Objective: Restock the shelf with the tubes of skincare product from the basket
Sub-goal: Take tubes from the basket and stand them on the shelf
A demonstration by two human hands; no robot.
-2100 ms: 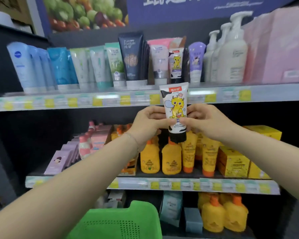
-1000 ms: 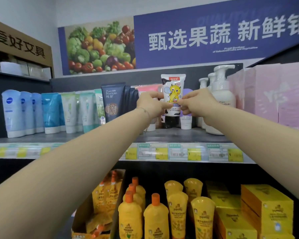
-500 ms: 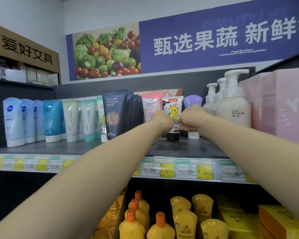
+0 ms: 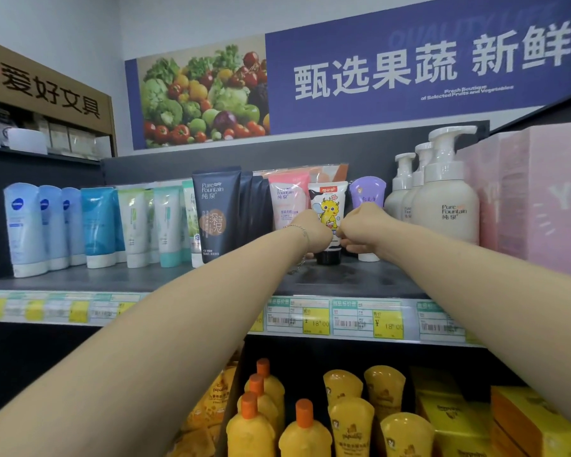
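You were at the placing step. The cartoon tube (image 4: 327, 206), white with a yellow dragon, stood upright on its black cap (image 4: 329, 257) on the top shelf (image 4: 145, 279), between the pink tube (image 4: 287, 201) and the purple tube (image 4: 367, 192). Your left hand (image 4: 314, 233) and your right hand (image 4: 360, 225) were on the two sides of its lower part, fingers curled around it. I saw only the backs of the hands, but both seemed to hold the tube. The cap looked to touch the shelf, though I could not tell this with certainty.

In my judgement this tube was almost finished. The next move called for a gentle opening of both hands, because a tall tube on a small cap falls easily and can push its neighbours. Then you needed to draw the arms straight back, clear of the pump bottles (image 4: 445, 206) at the right, and go to the basket, which was not in view, for another tube.
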